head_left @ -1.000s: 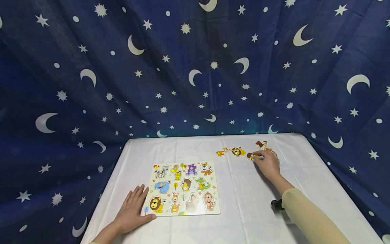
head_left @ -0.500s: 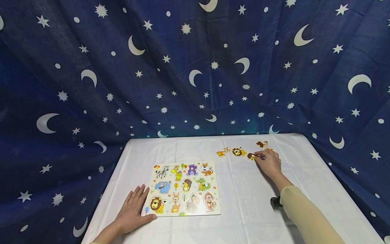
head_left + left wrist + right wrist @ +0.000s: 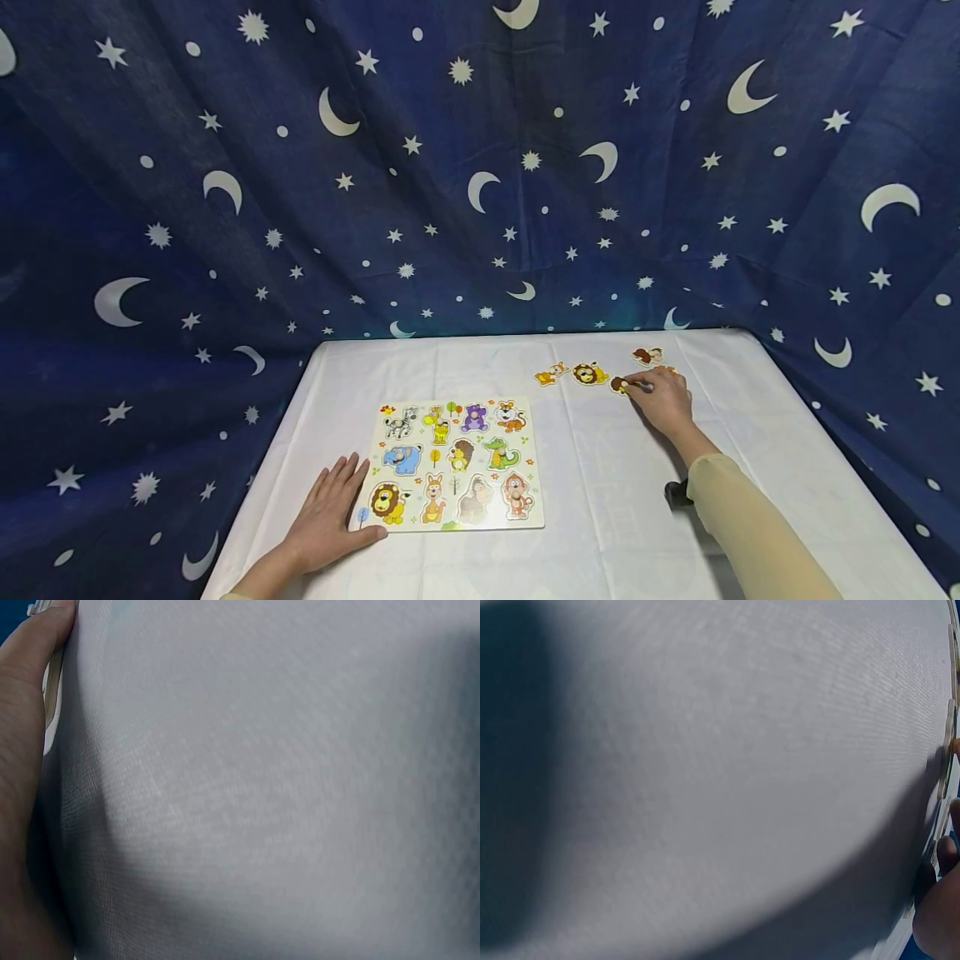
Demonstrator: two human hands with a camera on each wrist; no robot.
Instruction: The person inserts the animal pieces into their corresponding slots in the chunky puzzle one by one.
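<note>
In the head view, a pale animal puzzle board (image 3: 487,525) lies flat on the white-covered table. My left hand (image 3: 326,512) rests with straight, spread fingers at its left edge, thumb at the near corner. At the back right my right hand (image 3: 662,400) pinches at the hedgehog puzzle piece (image 3: 617,384), fingertips covering its right part. A small dark thing shows under the fingers, too small to name. The left wrist view shows part of the left hand (image 3: 22,712); the right wrist view catches only fingertips of the right hand (image 3: 941,900) beside piece edges.
Left of the right hand lie a lion piece (image 3: 590,374) and a kangaroo piece (image 3: 551,374). Behind it sits a brown animal piece (image 3: 647,357), with an orange piece (image 3: 665,369) partly hidden. A dark blue moon-and-star curtain (image 3: 480,250) hangs behind the table (image 3: 600,500).
My right hand has stayed at the hedgehog piece, its wrist and sleeve shifting slightly. The left hand and the board keep their places; the whole head view drifts a little.
</note>
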